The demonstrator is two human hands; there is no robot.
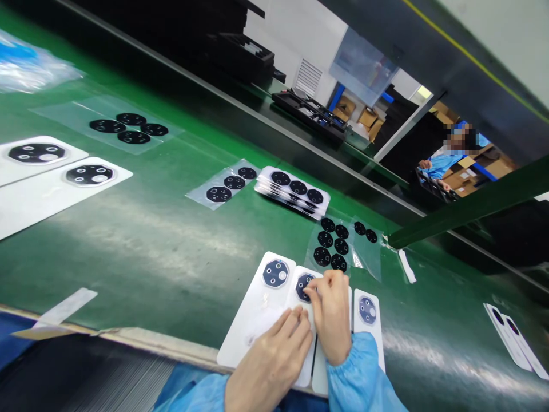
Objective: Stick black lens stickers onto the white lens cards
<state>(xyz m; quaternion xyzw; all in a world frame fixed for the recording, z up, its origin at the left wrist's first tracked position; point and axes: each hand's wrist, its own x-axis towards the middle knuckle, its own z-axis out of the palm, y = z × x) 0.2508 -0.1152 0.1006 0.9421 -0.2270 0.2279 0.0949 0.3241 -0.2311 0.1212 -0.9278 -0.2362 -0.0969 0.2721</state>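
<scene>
Three white phone back covers lie side by side at the near edge of the green belt [171, 246]. My left hand [274, 355] rests flat on the middle cover [300, 320], fingers stretched out. My right hand [332, 317] has its fingers curled and pinched over that cover's round dark camera ring [302, 284]; what the fingertips hold is hidden. The left cover [253, 320] and the right cover [368, 320] each show a camera ring. Just beyond my hands lies a clear film sheet with several black round stickers [332, 246].
More sticker sheets [128, 129] [227, 186], a stack of white sheets with black rounds [295, 191] and two white covers [55, 183] lie on the belt to the left. Two covers [514, 343] sit at the right. A person in blue [441, 163] works far behind.
</scene>
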